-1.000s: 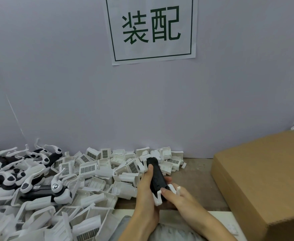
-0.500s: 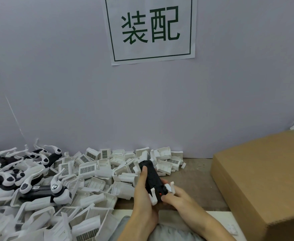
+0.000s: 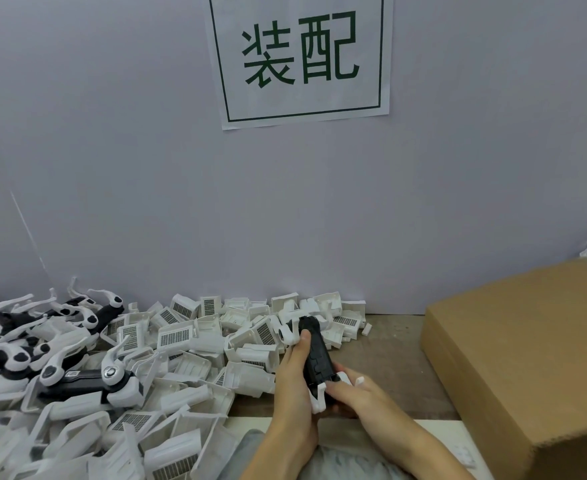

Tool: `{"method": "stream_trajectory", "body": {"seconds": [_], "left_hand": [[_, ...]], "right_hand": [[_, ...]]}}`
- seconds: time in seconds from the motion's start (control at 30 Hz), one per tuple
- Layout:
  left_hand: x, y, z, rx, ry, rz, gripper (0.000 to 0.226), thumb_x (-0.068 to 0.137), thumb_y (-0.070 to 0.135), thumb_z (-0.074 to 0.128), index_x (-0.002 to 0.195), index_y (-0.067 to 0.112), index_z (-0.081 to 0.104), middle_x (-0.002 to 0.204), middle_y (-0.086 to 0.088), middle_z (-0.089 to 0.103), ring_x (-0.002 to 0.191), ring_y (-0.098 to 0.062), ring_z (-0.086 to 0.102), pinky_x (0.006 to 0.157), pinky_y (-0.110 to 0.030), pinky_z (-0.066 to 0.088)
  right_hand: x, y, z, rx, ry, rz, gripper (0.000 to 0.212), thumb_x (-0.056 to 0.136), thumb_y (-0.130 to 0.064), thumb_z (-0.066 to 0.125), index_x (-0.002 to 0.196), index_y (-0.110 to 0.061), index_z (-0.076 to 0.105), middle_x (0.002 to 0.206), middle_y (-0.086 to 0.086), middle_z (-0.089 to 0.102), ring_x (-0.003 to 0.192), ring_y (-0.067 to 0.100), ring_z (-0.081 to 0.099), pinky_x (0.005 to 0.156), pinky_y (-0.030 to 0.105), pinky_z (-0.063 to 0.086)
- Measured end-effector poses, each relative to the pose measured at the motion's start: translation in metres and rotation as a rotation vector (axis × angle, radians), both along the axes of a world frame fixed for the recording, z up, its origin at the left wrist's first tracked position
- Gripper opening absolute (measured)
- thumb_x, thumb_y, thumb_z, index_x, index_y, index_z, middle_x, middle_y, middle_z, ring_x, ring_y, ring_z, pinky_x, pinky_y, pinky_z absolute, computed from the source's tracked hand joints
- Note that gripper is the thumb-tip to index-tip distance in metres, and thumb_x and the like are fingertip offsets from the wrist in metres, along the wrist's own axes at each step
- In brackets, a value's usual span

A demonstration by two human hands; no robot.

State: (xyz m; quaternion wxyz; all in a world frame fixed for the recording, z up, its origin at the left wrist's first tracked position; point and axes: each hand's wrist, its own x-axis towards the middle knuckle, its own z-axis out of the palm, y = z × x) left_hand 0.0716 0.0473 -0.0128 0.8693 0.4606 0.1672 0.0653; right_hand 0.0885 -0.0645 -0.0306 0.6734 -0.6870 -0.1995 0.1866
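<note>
Head view: left hand wrapped round black handle, held above the table, near centre. Right hand pinches white clip at the handle's near end. Fitting looks part-done; seating unclear. White housings heaped left, unassembled.

bare hands and forearms

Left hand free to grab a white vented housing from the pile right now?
Probably not yet: the left hand grips the black handle body, the right hand holding its near end. The pile of white vented housings lies just beside it, nothing between, so only the grip blocks it.
</note>
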Motion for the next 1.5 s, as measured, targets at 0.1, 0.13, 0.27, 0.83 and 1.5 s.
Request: {"method": "stream_trajectory", "body": {"seconds": [0.1, 0.13, 0.27, 0.83, 1.5], "left_hand": [[0.001, 0.001, -0.002, -0.028, 0.024, -0.015, 0.041, 0.091, 0.042, 0.064, 0.104, 0.004, 0.065, 0.087, -0.02, 0.064, 0.09, -0.038, 0.061, 0.088, -0.059, 0.05], [0.001, 0.001, -0.002, -0.047, 0.03, -0.018, 0.044, 0.089, 0.044, 0.065, 0.102, 0.002, 0.067, 0.083, -0.019, 0.065, 0.088, -0.037, 0.062, 0.085, -0.056, 0.053], [0.001, 0.003, -0.004, -0.107, 0.002, 0.01, 0.04, 0.072, 0.047, 0.07, 0.068, 0.008, 0.077, 0.066, -0.012, 0.066, 0.074, -0.032, 0.063, 0.097, -0.057, 0.048], [0.003, 0.002, -0.005, 0.002, -0.001, 0.0, 0.058, 0.093, 0.041, 0.063, 0.126, -0.006, 0.059, 0.097, -0.021, 0.063, 0.094, -0.037, 0.058, 0.083, -0.049, 0.045], [-0.001, 0.0, 0.006, -0.076, 0.081, -0.034, 0.043, 0.093, 0.041, 0.063, 0.093, -0.002, 0.065, 0.067, -0.015, 0.063, 0.066, -0.032, 0.059, 0.066, -0.041, 0.047]], "right_hand": [[-0.001, -0.001, 0.001, -0.029, 0.0, 0.008, 0.03, 0.101, -0.006, 0.047, 0.117, -0.02, 0.067, 0.099, 0.002, 0.077, 0.089, 0.011, 0.072, 0.075, 0.016, 0.052], [-0.002, -0.001, 0.001, -0.034, -0.004, 0.01, 0.03, 0.1, -0.004, 0.047, 0.117, -0.019, 0.067, 0.094, -0.001, 0.077, 0.083, 0.006, 0.071, 0.072, 0.014, 0.051], [-0.005, 0.0, 0.002, -0.013, 0.009, 0.026, 0.031, 0.099, -0.004, 0.049, 0.121, -0.02, 0.064, 0.09, -0.008, 0.076, 0.078, -0.002, 0.068, 0.07, 0.01, 0.048], [-0.01, -0.001, 0.007, -0.012, -0.013, -0.023, 0.024, 0.093, -0.019, 0.055, 0.11, -0.024, 0.071, 0.092, -0.003, 0.076, 0.083, 0.004, 0.067, 0.074, 0.014, 0.049], [-0.008, -0.001, 0.006, 0.023, -0.014, 0.05, 0.037, 0.074, -0.023, 0.054, 0.107, -0.02, 0.069, 0.072, -0.015, 0.068, 0.069, -0.004, 0.061, 0.066, 0.008, 0.044]]}}
